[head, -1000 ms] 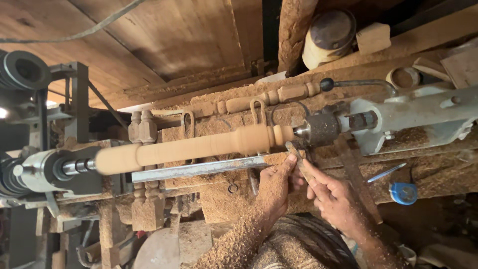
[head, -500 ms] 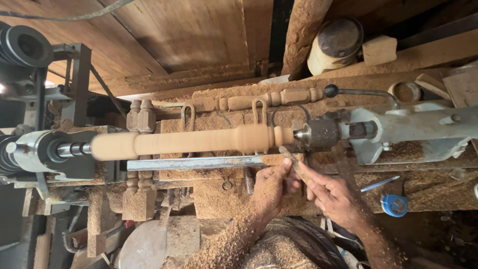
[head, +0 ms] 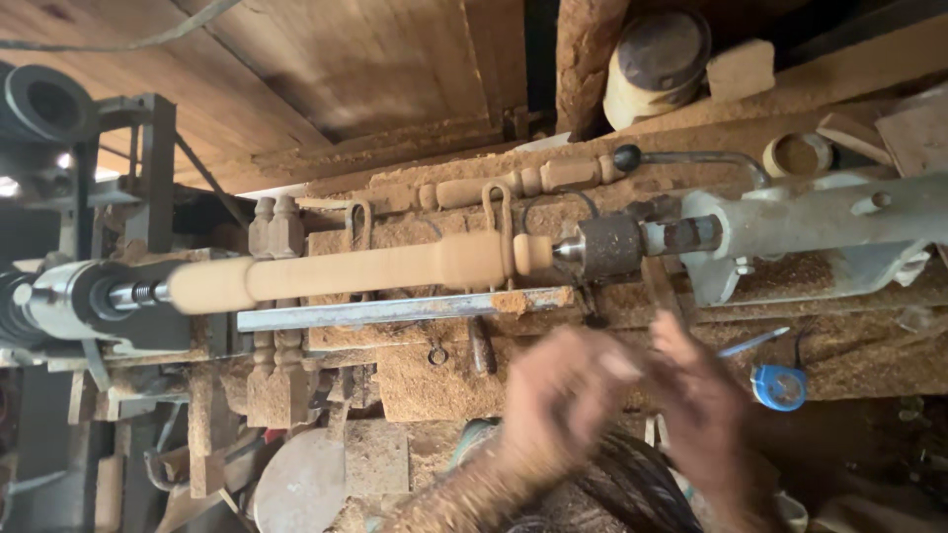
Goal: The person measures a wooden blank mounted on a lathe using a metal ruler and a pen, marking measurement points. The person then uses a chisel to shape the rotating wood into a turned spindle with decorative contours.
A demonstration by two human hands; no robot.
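Tool rest (head: pixel 395 310) bars the spindle (head: pixel 355 271) from below; above seems open.

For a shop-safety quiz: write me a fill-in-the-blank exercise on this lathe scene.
1. The pale wooden spindle is mounted lying ____ between the lathe's two ends.
2. The metal tool rest runs just ____ the spindle in the picture.
3. Both hands, left hand and right hand, are ____ the spindle, not touching it.
4. The roll of tape on the sawdust is ____ in colour.

Missing words: horizontal; below; off; blue
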